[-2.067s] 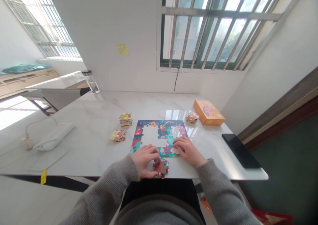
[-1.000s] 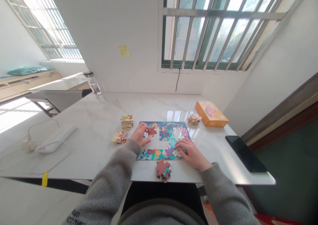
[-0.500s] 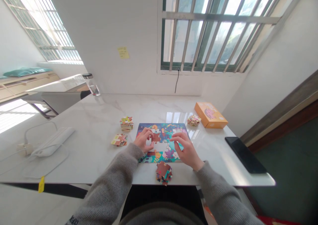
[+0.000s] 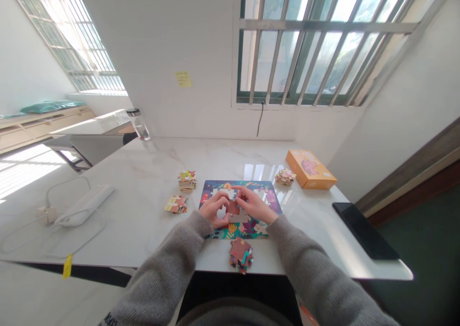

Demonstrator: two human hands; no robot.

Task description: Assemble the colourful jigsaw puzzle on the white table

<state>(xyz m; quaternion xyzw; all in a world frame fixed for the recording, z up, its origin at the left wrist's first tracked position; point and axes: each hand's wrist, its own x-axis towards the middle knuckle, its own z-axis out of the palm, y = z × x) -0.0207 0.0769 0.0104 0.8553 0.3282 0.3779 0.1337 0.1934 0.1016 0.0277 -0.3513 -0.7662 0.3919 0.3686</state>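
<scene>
A colourful jigsaw puzzle (image 4: 270, 195), partly filled in, lies on the white table between my hands. My left hand (image 4: 216, 209) is over its left half, thumb and fingers curled into a ring and closed at the edge of a brown puzzle piece (image 4: 233, 207). From the right, my right hand (image 4: 254, 203) reaches over the middle, with thumb and fingers closed around a small puzzle piece, mostly hidden. The fingertips of both hands nearly meet. Just in front of the puzzle sits a pile of loose brown pieces (image 4: 241, 255).
Puzzle piece stacks stand at left (image 4: 187, 181), nearer left (image 4: 176, 203) and right (image 4: 285, 176). An orange box (image 4: 311, 169) is at the back right, a black phone (image 4: 364, 230) by the right edge. A white power strip (image 4: 84, 205) with its cord and a bottle (image 4: 138, 124) are left.
My right hand has moved left across the puzzle to beside my left hand, covering its centre. My left hand stays about the brown piece. The whole view has shifted slightly.
</scene>
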